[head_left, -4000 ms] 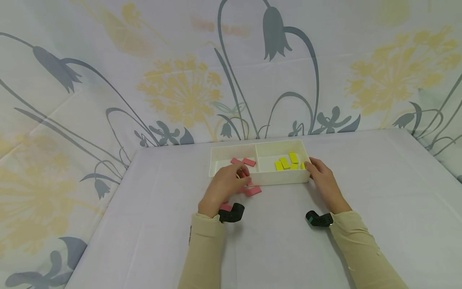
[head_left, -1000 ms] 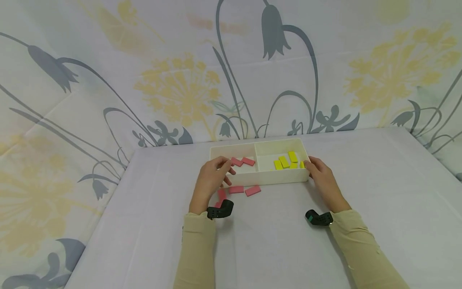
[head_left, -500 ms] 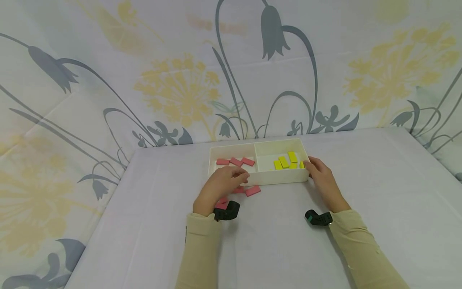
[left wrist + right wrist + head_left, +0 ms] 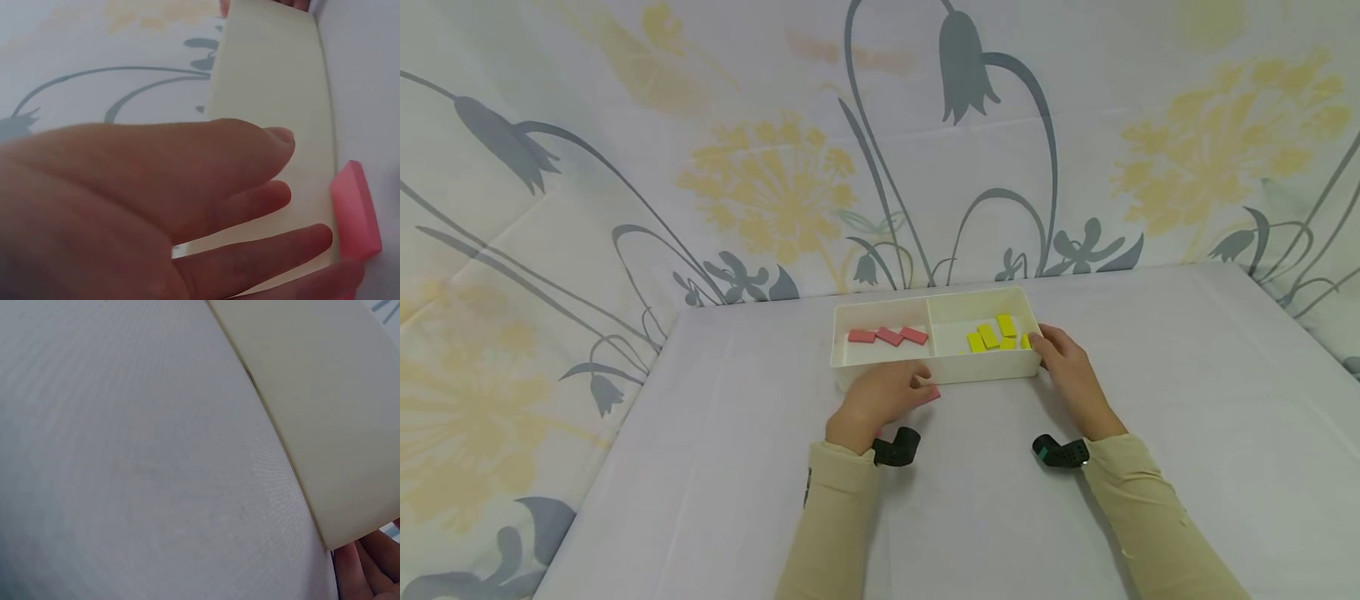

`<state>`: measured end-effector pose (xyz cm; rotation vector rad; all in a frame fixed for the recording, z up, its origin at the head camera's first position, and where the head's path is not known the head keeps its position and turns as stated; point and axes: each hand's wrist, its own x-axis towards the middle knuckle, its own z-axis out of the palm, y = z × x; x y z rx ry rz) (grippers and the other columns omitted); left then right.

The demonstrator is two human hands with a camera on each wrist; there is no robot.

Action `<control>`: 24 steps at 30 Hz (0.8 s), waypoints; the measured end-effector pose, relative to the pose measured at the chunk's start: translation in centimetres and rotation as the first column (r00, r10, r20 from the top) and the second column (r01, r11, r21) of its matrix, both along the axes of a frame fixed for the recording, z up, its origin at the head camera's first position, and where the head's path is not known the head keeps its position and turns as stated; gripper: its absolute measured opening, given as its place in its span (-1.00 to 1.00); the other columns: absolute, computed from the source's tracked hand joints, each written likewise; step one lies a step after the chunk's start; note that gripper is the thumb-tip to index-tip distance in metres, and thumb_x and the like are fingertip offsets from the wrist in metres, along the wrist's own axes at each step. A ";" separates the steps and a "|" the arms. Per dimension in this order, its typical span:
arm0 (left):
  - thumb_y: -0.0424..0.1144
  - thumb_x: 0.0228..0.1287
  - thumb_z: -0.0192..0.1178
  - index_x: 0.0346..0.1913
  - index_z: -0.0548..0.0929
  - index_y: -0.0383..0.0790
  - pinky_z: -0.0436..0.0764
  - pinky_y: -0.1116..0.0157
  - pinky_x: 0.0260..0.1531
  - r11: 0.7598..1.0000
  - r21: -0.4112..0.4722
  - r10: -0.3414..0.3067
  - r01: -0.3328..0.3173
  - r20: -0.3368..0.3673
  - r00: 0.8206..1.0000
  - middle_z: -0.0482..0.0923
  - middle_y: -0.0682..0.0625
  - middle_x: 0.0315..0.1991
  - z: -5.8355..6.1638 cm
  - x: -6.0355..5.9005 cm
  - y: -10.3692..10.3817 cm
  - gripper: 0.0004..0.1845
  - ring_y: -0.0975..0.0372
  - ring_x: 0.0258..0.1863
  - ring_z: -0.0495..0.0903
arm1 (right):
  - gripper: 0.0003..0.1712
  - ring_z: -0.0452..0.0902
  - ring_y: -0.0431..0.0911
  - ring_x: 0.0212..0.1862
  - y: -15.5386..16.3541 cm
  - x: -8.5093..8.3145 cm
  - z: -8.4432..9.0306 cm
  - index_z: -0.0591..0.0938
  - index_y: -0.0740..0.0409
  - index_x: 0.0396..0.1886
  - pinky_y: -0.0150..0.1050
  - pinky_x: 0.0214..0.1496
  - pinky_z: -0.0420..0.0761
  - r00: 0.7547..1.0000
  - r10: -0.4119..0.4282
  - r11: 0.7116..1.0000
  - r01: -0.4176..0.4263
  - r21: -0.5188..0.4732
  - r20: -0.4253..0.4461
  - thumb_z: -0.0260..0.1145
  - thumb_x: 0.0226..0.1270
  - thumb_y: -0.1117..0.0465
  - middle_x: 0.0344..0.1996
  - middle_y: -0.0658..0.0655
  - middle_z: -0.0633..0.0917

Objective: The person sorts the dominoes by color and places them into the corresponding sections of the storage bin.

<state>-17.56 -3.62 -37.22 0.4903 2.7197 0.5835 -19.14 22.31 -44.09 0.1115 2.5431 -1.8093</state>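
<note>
Left hand (image 4: 883, 396) lower, loose-fingered over pink block (image 4: 357, 211); right hand (image 4: 1067, 365) gripping tray (image 4: 977, 367) corner.

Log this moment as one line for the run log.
left hand: over pink block on table, before tray | right hand: holds tray's right end | tray: three pink blocks left compartment, yellow blocks right

Bright, even light; soft shadows; wrist views blurred close-up; head view edge-warped.

Tray (image 4: 936, 369) mid-table; 3 blocks (image 4: 889, 336) in L compartment, blocks (image 4: 996, 335) in R.
</note>
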 end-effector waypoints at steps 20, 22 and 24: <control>-0.12 0.05 0.27 -0.09 0.57 -0.06 0.38 0.37 -0.41 0.987 -0.160 0.002 -0.020 -0.111 0.994 0.42 0.14 -0.41 -0.7 0.6 1.7 -0.68 0.26 -0.36 0.37 | -0.20 0.16 0.08 0.23 0.0 0.1 0.0 0.12 0.19 0.33 0.06 0.20 0.18 1.000 0.007 1.000 -0.007 -0.011 -0.005 -0.14 0.29 -0.26 0.27 0.20 0.21; -0.13 0.05 0.27 -0.11 0.57 -0.06 0.39 0.37 -0.39 0.985 -0.170 -0.014 -0.010 -0.134 0.991 0.42 0.14 -0.41 -0.9 0.7 1.9 -0.70 0.26 -0.36 0.37 | -0.20 0.16 0.09 0.23 0.0 0.1 0.0 0.12 0.19 0.33 0.06 0.20 0.18 1.000 0.005 1.000 -0.005 -0.010 -0.003 -0.14 0.29 -0.26 0.27 0.20 0.21; -0.14 0.05 0.26 -0.16 0.59 -0.05 0.40 0.36 -0.40 0.982 -0.188 -0.029 -0.001 -0.159 0.987 0.43 0.14 -0.42 -1.1 0.8 2.1 -0.75 0.26 -0.37 0.37 | -0.19 0.16 0.09 0.23 0.0 0.1 0.0 0.11 0.19 0.34 0.07 0.20 0.17 1.000 0.005 1.000 -0.005 -0.010 0.004 -0.14 0.29 -0.26 0.27 0.20 0.20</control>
